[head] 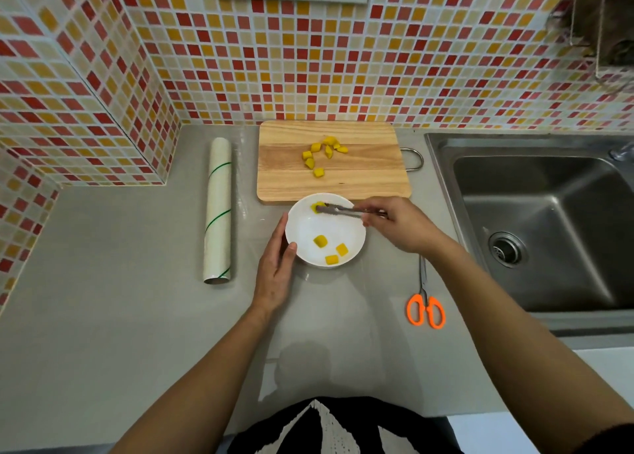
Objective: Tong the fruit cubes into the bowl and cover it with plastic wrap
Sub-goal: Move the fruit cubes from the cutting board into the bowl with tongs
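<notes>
Plastic wrap roll [218, 210] lies on the bench [103, 316], untouched. Left hand [276, 271] rests flat against the white bowl [302, 227], fingers straight, steadying it. Right hand [401, 225] pinches the tongs [343, 210], which grip a yellow cube [316, 206] over the bowl's far rim. Drop it there and it may bounce out. Three glossy cubes inside; more wait on the cutting board [370, 179].

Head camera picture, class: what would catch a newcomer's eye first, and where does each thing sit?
The white bowl at the centre of the counter draws the eye: three yellow cubes lie in it, the left hand rests against its rim, and the right hand holds tongs with another cube over it. Behind it, more cubes lie on the wooden board. Orange scissors lie by the sink, right.
</notes>
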